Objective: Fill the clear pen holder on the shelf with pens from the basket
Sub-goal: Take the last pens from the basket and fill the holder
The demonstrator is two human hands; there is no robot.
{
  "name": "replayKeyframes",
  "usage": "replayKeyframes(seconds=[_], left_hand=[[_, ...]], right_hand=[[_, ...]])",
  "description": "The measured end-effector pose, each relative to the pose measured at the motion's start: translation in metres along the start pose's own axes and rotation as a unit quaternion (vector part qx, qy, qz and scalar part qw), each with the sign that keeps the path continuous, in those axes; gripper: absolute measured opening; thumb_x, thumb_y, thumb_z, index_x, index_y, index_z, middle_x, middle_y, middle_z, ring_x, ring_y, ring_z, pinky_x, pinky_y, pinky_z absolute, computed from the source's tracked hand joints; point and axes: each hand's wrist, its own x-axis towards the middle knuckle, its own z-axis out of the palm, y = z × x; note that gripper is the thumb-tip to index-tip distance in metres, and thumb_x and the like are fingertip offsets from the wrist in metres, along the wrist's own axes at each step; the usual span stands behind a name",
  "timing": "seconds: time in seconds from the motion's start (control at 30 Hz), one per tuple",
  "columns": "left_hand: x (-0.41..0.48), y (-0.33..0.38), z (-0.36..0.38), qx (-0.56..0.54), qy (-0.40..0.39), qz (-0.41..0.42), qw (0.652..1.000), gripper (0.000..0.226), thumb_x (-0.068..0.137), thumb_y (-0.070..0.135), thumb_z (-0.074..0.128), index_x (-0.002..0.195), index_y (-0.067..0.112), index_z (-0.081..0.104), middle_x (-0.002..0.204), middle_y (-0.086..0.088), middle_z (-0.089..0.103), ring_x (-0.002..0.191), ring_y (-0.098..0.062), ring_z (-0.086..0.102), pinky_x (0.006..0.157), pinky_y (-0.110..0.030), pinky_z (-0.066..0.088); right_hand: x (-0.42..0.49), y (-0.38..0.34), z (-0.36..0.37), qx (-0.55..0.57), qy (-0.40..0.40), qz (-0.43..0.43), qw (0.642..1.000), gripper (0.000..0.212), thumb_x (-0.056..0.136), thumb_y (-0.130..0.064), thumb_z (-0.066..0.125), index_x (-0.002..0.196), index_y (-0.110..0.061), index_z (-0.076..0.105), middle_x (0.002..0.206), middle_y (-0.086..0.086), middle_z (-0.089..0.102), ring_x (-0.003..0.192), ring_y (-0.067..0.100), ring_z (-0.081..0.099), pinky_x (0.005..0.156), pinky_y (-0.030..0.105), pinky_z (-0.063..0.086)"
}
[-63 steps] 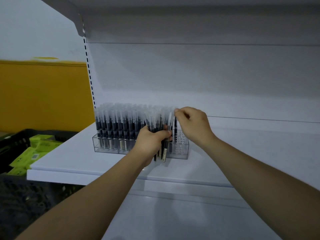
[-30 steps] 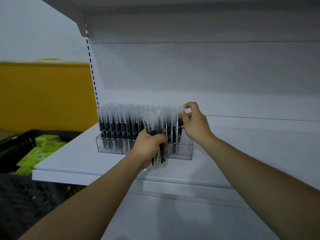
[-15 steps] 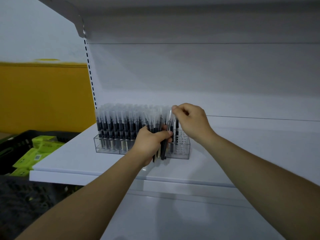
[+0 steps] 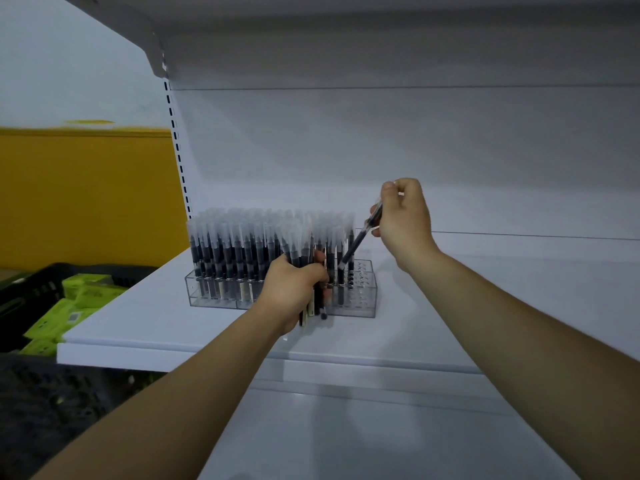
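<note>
The clear pen holder (image 4: 363, 299) stands on the white shelf (image 4: 145, 317), packed with upright black pens with frosted caps (image 4: 235, 251) except for its right end, where open holes show. My left hand (image 4: 294, 289) grips a bundle of pens (image 4: 311, 306) in front of the holder. My right hand (image 4: 403, 220) is raised above the holder's right end and pinches one pen (image 4: 358, 242), which slants down-left with its lower tip just over the holder.
A black basket (image 4: 31, 296) with bright green packs (image 4: 83, 292) sits low at the left, below the shelf edge. An upper shelf overhangs the space. A yellow wall lies behind the basket. A lower white shelf (image 4: 346, 434) runs beneath.
My right hand has lifted up and to the right, drawing one pen out of the left hand's bundle and tilting it over the holder's right end. The left hand stays put.
</note>
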Motion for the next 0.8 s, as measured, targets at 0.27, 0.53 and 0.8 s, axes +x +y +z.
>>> replayKeyframes(seconds=[0.27,0.53,0.8], left_hand=[[0.003,-0.003,-0.006,-0.009,-0.008,0.012,1.0,0.011,0.088,-0.006,0.059,0.093,0.002,0.063,0.071,-0.009,0.061,0.068,-0.026,0.059,0.069,-0.038,0.052],[0.003,-0.005,-0.007,0.0,0.001,0.015,1.0,0.036,0.085,-0.001,0.067,0.116,-0.012,0.051,0.087,-0.016,0.069,0.069,-0.023,0.069,0.078,-0.042,0.057],[-0.001,-0.003,-0.005,-0.029,-0.007,0.022,0.999,0.017,0.088,-0.002,0.063,0.104,0.001,0.059,0.093,-0.017,0.07,0.068,-0.023,0.068,0.068,-0.034,0.057]], right_hand=[[0.0,0.022,0.001,-0.088,-0.026,-0.048,0.995,0.01,0.102,-0.031,0.038,0.102,-0.023,0.044,0.082,0.002,0.057,0.067,0.018,0.054,0.065,0.042,0.052],[-0.016,0.037,0.01,-0.148,-0.104,-0.073,0.981,0.008,0.101,-0.031,0.042,0.105,-0.024,0.044,0.074,-0.002,0.053,0.064,0.018,0.051,0.061,0.033,0.045],[-0.016,0.041,0.011,-0.223,-0.143,-0.082,0.961,0.023,0.102,-0.028,0.039,0.122,-0.018,0.044,0.074,0.016,0.059,0.066,0.03,0.055,0.061,0.039,0.045]])
